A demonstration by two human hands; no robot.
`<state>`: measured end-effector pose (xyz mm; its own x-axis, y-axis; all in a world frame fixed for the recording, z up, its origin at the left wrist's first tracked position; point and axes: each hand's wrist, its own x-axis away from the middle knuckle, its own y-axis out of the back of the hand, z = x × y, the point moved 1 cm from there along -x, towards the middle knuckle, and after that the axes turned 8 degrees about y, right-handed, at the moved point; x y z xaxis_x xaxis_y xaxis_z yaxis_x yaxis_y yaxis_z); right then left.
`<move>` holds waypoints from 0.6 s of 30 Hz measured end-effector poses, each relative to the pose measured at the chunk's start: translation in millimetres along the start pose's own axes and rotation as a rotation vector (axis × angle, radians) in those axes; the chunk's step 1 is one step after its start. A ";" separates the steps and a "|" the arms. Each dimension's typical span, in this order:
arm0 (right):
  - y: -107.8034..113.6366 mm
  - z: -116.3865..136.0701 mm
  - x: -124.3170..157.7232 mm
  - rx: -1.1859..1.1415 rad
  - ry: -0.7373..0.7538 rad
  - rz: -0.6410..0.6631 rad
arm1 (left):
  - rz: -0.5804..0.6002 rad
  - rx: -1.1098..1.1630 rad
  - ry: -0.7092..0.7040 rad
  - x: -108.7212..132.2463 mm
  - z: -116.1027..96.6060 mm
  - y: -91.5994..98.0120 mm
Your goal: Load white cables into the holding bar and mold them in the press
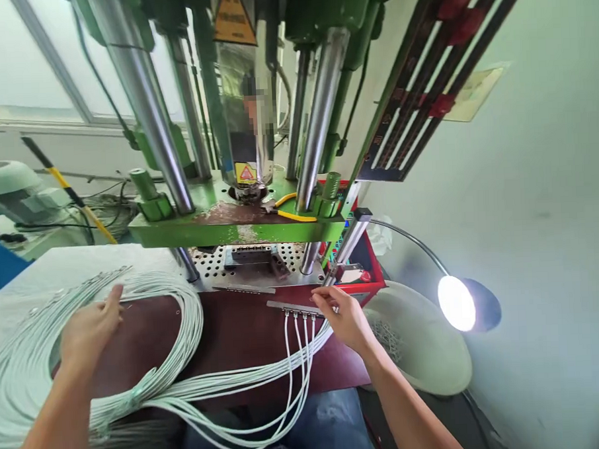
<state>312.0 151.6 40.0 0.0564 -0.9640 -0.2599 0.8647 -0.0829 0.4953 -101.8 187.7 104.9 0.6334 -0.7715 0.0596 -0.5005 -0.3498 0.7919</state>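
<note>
My left hand is over a large coil of pale green-white cables, thumb raised and the other fingers curled; what is in them, if anything, is hidden. Near the right end of a thin metal strip, my right hand has thumb and forefinger closed in a pinch. Whatever they hold is too small to make out. Several cables stand with their connector ends in a row along the strip. A second metal strip lies behind it, by the press bed.
A green press with steel columns stands ahead; yellow-handled pliers lie on its plate. A small die block sits on the perforated bed. At right are a red bin, a pale tub and a lit lamp.
</note>
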 end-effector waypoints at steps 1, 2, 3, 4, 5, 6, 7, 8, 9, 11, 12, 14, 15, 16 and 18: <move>-0.7 -5.1 -4.1 0.100 0.026 0.043 | 0.025 -0.027 0.019 5.6 4.7 -6.5; -2.7 -9.8 -8.2 0.197 0.053 0.104 | 0.067 0.013 0.010 15.8 7.7 -15.0; -5.8 -14.1 -12.2 0.286 0.079 0.175 | 0.152 0.099 0.018 30.0 9.1 -25.2; -9.6 -17.9 -15.8 0.361 0.101 0.247 | 0.284 0.186 0.010 47.2 8.7 -36.3; -13.8 -21.2 -18.8 0.416 0.118 0.310 | 0.459 0.232 -0.025 66.5 6.4 -47.6; -17.9 -23.9 -21.3 0.450 0.127 0.359 | 0.637 0.233 -0.077 86.9 3.0 -58.3; -21.6 -26.1 -23.2 0.467 0.131 0.394 | 0.788 0.176 -0.153 107.1 -1.0 -67.7; -24.6 -27.7 -24.5 0.473 0.131 0.418 | 0.903 0.085 -0.235 126.1 -4.8 -75.8; -26.8 -28.8 -25.3 0.474 0.130 0.434 | 0.961 0.029 -0.286 142.9 -7.9 -82.5; -28.7 -30.2 -26.2 0.474 0.133 0.463 | 1.012 -0.032 -0.340 169.4 -11.5 -93.5; -28.7 -30.7 -26.4 0.470 0.134 0.472 | 1.039 -0.048 -0.351 179.4 -11.5 -98.4; -27.8 -31.9 -26.7 0.453 0.132 0.478 | 1.119 -0.069 -0.361 194.2 -9.0 -108.8; -27.1 -32.6 -26.8 0.441 0.130 0.478 | 1.173 -0.064 -0.350 199.9 -6.7 -114.6; -26.5 -33.1 -26.8 0.428 0.126 0.476 | 1.232 -0.041 -0.316 204.9 -4.2 -120.9; -25.5 -33.6 -26.7 0.399 0.117 0.472 | 1.367 0.055 -0.174 213.8 0.3 -134.6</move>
<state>305.2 187.9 6.4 0.4602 -0.8877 -0.0155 0.4821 0.2351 0.8440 100.9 69.7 10.9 -0.4553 -0.5702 0.6838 -0.6841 0.7156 0.1412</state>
